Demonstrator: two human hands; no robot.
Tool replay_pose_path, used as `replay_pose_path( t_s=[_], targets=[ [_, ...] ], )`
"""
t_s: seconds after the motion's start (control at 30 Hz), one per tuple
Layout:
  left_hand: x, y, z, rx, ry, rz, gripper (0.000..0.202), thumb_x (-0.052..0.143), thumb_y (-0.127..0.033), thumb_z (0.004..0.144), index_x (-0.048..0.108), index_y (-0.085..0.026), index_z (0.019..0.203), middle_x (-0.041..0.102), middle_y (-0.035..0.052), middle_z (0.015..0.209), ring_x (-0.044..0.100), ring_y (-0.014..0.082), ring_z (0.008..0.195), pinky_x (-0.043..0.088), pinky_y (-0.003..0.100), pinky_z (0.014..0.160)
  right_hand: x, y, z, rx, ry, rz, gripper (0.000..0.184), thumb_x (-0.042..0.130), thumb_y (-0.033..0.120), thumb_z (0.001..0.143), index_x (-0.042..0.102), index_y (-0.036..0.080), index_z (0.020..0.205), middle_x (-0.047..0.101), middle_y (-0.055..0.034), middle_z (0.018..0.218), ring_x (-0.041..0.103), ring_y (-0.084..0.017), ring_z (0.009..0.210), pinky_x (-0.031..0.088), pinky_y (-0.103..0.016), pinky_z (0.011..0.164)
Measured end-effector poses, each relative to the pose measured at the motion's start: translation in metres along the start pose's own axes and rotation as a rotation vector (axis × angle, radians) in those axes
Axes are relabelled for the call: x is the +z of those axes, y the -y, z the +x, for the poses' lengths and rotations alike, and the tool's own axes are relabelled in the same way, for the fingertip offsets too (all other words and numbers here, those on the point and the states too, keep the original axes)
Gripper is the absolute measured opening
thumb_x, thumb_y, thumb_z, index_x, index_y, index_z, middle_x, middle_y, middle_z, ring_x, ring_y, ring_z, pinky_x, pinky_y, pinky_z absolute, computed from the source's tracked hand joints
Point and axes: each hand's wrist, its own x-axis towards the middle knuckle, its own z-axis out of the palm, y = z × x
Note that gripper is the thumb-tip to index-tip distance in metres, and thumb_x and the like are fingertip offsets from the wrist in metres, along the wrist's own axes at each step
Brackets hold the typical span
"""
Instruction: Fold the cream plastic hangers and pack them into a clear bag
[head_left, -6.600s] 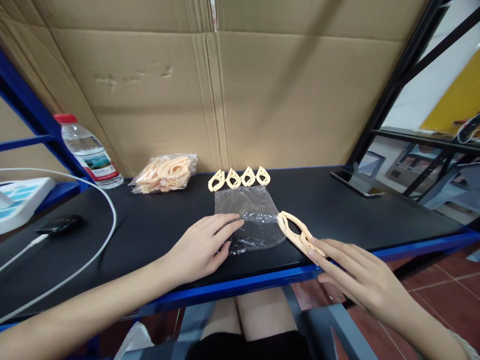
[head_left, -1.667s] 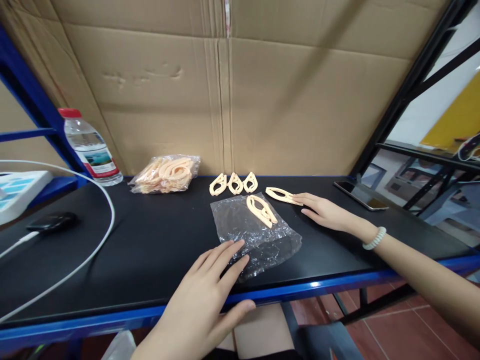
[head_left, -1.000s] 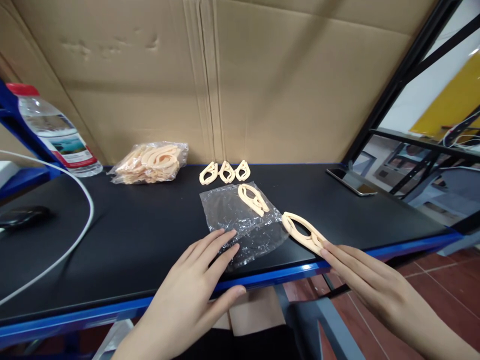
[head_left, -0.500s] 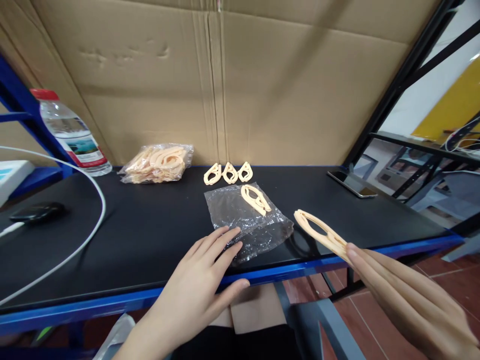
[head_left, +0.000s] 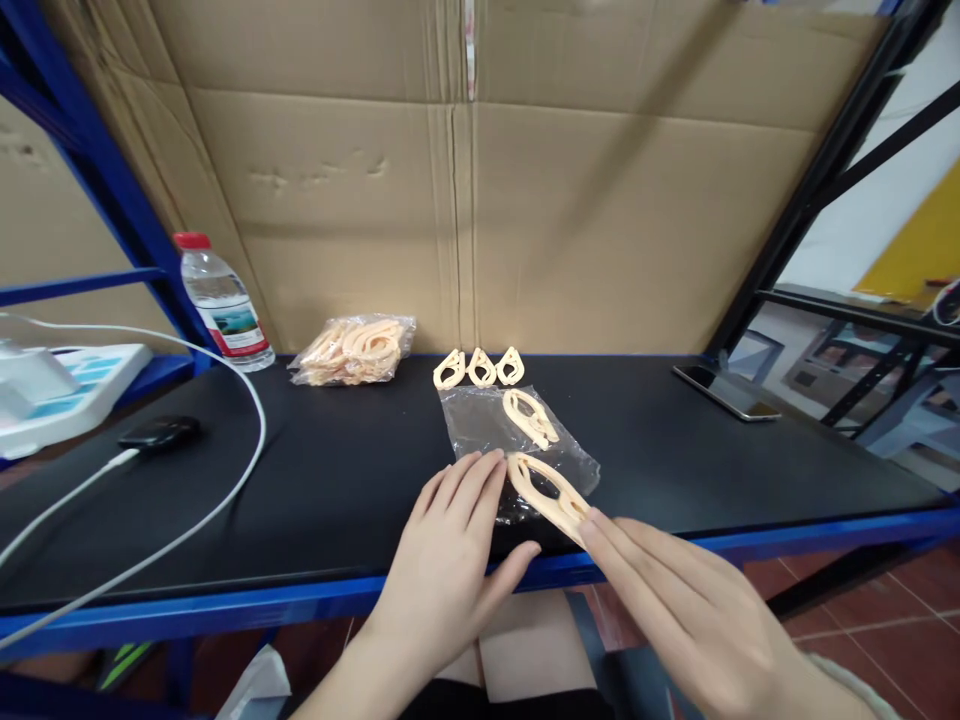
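A person at a black table [head_left: 300, 470] brings a peach plastic clip [head_left: 546, 487] over a flat clear bag [head_left: 480, 420], the right hand [head_left: 675, 610] holding the clip's near end between long, nearly straight fingertips. The left hand [head_left: 450, 560] lies flat with its fingers close together on the bag's near left edge and its thumb at the table's blue lip, holding nothing. A second clip [head_left: 529, 417] already lies on the bag, just beyond the held one. A row of three [head_left: 480, 368] waits untouched at the back, just past the bag's far edge and against the cardboard wall [head_left: 465, 200]. By that count the work looks a little under halfway: one clip is down, one is in hand and three are left. Whether the clips go on top of the bag or inside it cannot be told. The held clip is a slim, elongated loop with open cut-outs and one pointed end, pale peach, tilted with its far tip low over the plastic. A full bag [head_left: 354, 350] of the same parts sits to the left near a water bottle [head_left: 221, 305]. A white cable [head_left: 225, 480] curves across the table's left side and a phone [head_left: 726, 391] lies well apart on the right.
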Motion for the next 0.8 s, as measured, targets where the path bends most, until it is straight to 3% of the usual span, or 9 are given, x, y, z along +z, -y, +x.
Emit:
replay_pose_path(
  t_s=[0.13, 0.2, 0.27, 0.37, 0.63, 0.8],
  targets=[
    [0.006, -0.009, 0.004, -0.041, -0.060, -0.102, 0.050, 0.051, -0.025, 0.091, 0.044, -0.006, 0.137, 0.051, 0.0181, 0.141, 0.045, 0.0311, 0.131, 0.046, 0.048, 0.105, 0.040, 0.006, 0.034, -0.023, -0.005, -0.050, 0.031, 0.041, 0.003, 0.091, 0.066, -0.003, 0.108, 0.072, -0.0215, 0.105, 0.069, -0.027, 0.088, 0.060, -0.035, 0.071],
    [0.009, -0.012, 0.005, -0.067, -0.072, -0.164, 0.048, 0.047, -0.017, 0.090, 0.044, -0.005, 0.137, 0.050, 0.0187, 0.141, 0.044, 0.0293, 0.133, 0.044, 0.045, 0.108, 0.064, 0.007, 0.052, -0.042, 0.050, -0.080, 0.031, 0.043, 0.003, 0.090, 0.067, -0.005, 0.107, 0.071, -0.0236, 0.102, 0.069, -0.026, 0.078, 0.060, -0.035, 0.063],
    [0.012, -0.013, 0.004, -0.100, -0.072, -0.198, 0.050, 0.047, -0.014, 0.087, 0.044, -0.005, 0.137, 0.050, 0.0189, 0.141, 0.044, 0.0287, 0.133, 0.043, 0.044, 0.110, 0.084, 0.006, 0.065, -0.060, 0.138, -0.058, 0.027, 0.047, 0.000, 0.086, 0.070, -0.004, 0.099, 0.072, -0.0214, 0.086, 0.067, -0.025, 0.067, 0.058, -0.033, 0.054],
    [0.012, -0.012, 0.001, -0.138, -0.075, -0.180, 0.055, 0.048, -0.012, 0.084, 0.044, -0.005, 0.138, 0.050, 0.0187, 0.141, 0.046, 0.0294, 0.132, 0.044, 0.046, 0.109, 0.106, 0.004, 0.078, -0.100, 0.288, 0.018, 0.022, 0.051, -0.001, 0.084, 0.070, -0.001, 0.094, 0.070, -0.0184, 0.076, 0.066, -0.026, 0.068, 0.056, -0.033, 0.054],
    [0.010, -0.007, -0.004, -0.166, -0.067, -0.145, 0.052, 0.045, -0.014, 0.087, 0.044, -0.004, 0.137, 0.050, 0.0209, 0.142, 0.049, 0.0291, 0.130, 0.048, 0.045, 0.106, 0.117, 0.000, 0.089, 0.007, 0.534, 0.244, 0.020, 0.057, 0.005, 0.086, 0.070, 0.000, 0.100, 0.069, -0.0197, 0.097, 0.063, -0.028, 0.091, 0.054, -0.039, 0.085],
    [0.008, -0.007, -0.004, -0.153, -0.064, -0.152, 0.052, 0.045, -0.015, 0.088, 0.043, -0.005, 0.139, 0.048, 0.0196, 0.144, 0.046, 0.0289, 0.133, 0.046, 0.045, 0.108, 0.118, -0.007, 0.089, 0.044, 0.485, 0.423, 0.025, 0.054, 0.009, 0.087, 0.067, 0.005, 0.108, 0.064, -0.0201, 0.110, 0.057, -0.028, 0.104, 0.049, -0.046, 0.094]
  ],
)
